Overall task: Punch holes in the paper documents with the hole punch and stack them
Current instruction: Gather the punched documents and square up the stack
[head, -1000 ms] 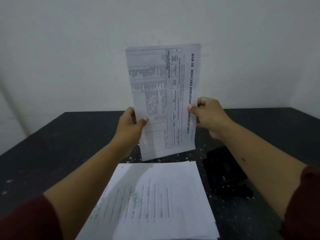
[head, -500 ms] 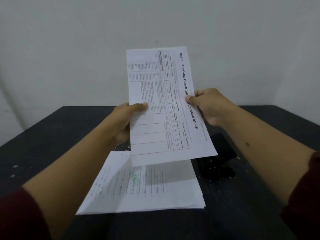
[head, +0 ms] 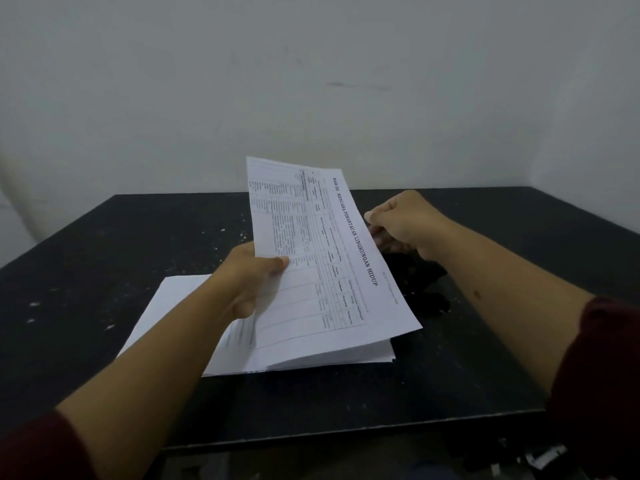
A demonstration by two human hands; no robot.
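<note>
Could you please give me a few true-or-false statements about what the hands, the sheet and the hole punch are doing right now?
1. The left hand pinches the printed sheet at its left edge. True.
2. The right hand rests flat on the table, away from the sheet. False: it is raised and grips the sheet's right edge.
3. The sheet lies flat on the paper stack. False: it is held tilted above the stack, its far end higher.
4. The black hole punch sits on the table to the right of the stack, partly hidden by the sheet. True.
5. The sheet is blank. False: it carries a printed table and a heading.
</note>
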